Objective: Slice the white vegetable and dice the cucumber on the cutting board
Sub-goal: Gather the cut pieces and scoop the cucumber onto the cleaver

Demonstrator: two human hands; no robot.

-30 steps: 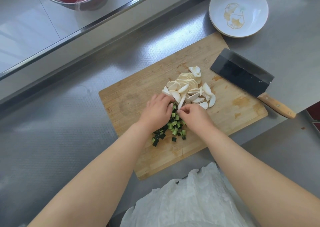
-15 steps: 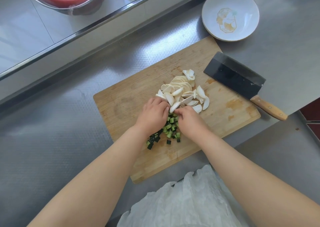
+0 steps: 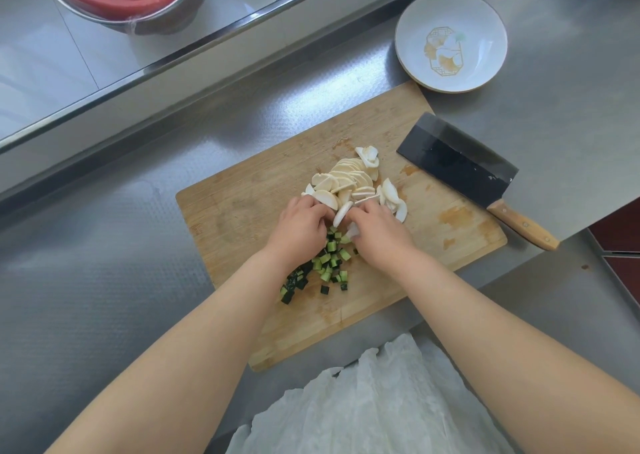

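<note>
A wooden cutting board [image 3: 249,211] lies slanted on the steel counter. A pile of white vegetable slices [image 3: 349,180] sits in its middle, and dark green cucumber dice [image 3: 327,263] lie just nearer me. My left hand [image 3: 301,225] and my right hand [image 3: 377,232] are side by side between the two piles, fingers curled into the near edge of the white slices. A slice stands up between the two hands. The fingertips are hidden under the slices.
A cleaver [image 3: 460,166] with a wooden handle lies on the board's right end, its handle past the counter edge. A white plate [image 3: 485,14] stands behind it. A steel bowl with a red basin [image 3: 128,0] sits at the back left. White cloth [image 3: 374,405] hangs below.
Both hands have pushed slightly farther into the white slices, lifting a few at the near edge. The view has shifted a little.
</note>
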